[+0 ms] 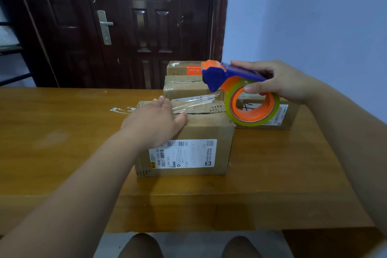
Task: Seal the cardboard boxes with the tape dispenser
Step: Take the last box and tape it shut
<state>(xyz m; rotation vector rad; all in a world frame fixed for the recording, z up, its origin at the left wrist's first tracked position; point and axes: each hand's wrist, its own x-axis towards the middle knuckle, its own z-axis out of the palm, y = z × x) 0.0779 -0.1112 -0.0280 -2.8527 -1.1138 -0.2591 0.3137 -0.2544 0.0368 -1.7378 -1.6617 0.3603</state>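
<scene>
Partly covering the box point(205, 130), flat left hand point(154, 122), right hand point(280, 81) gripping tape dispenser point(217, 78) — tape point(196, 101) faint.

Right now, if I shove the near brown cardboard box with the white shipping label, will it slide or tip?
Likely slides: the brown cardboard box sits squat on the glossy wooden table. Its open top seam may flex. The left hand resting flat on top should steady it.

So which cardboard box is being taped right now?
The nearest one, the brown cardboard box with the large white label in front: only it has the left hand pressing its top and clear tape running to the blue-and-orange tape dispenser.
</scene>
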